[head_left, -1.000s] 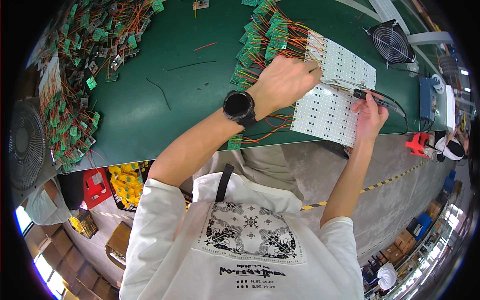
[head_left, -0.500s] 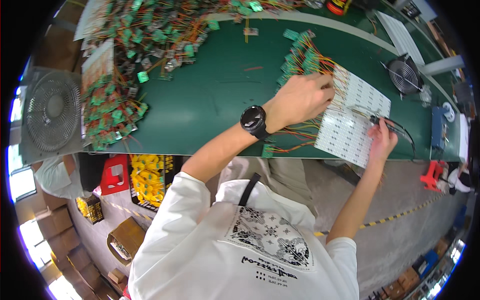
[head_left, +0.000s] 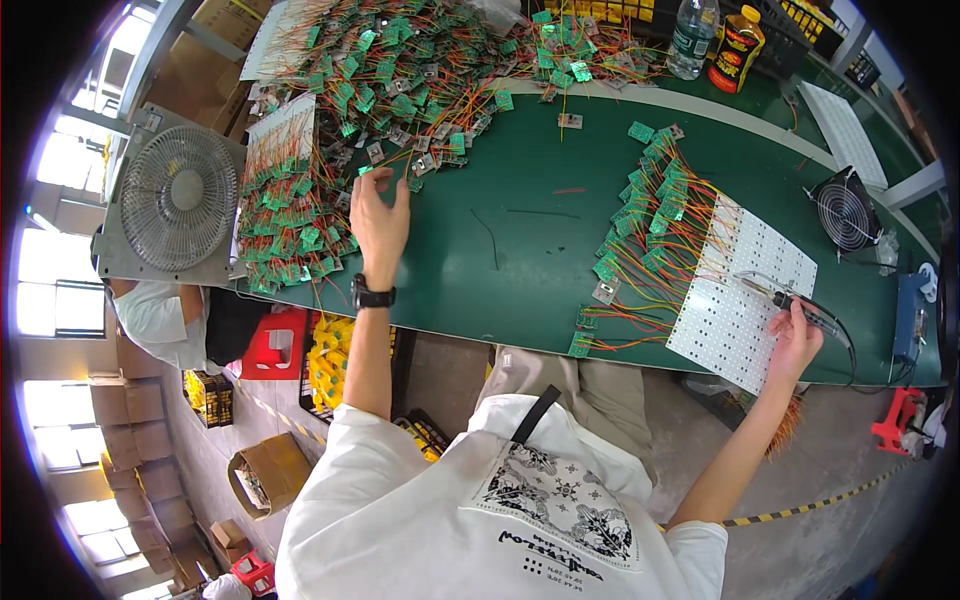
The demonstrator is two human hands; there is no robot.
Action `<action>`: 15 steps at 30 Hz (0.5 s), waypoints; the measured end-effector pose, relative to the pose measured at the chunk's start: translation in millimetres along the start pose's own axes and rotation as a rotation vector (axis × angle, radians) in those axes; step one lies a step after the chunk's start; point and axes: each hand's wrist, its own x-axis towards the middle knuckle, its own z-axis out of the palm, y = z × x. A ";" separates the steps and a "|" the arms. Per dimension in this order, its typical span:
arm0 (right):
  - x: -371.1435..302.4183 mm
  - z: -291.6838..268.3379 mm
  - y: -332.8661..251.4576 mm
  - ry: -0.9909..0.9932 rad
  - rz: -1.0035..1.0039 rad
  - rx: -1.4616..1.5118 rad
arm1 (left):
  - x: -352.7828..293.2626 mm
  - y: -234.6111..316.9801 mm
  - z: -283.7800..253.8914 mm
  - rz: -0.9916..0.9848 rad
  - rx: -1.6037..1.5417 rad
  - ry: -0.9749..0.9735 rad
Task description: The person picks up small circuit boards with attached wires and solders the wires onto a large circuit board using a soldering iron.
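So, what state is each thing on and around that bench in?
Left hand: thumb and fingers parted, at the board pile.
Right hand: closed on the soldering iron.
White panel: flat, green boards wired along its left edge.
Yellow-capped bottle: upright, cap on.
Large fan: upright; whether spinning, unclear.
Cardboard box: open.

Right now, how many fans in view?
2: a large grey fan at the far left, by the end of the green bench, and a small black fan on the bench's right side. Others may be hidden.
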 end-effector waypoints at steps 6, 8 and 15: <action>-0.4 2.3 -1.1 0.010 0.014 -0.005 | 12.9 -42.5 17.9 -0.207 -0.541 -0.428; -0.2 2.4 -0.8 0.000 0.013 0.000 | 10.7 -50.6 11.0 -0.239 -0.554 -0.445; -2.5 1.2 -3.4 -0.006 0.001 0.009 | -21.1 -30.7 -41.9 -0.375 -0.537 -0.752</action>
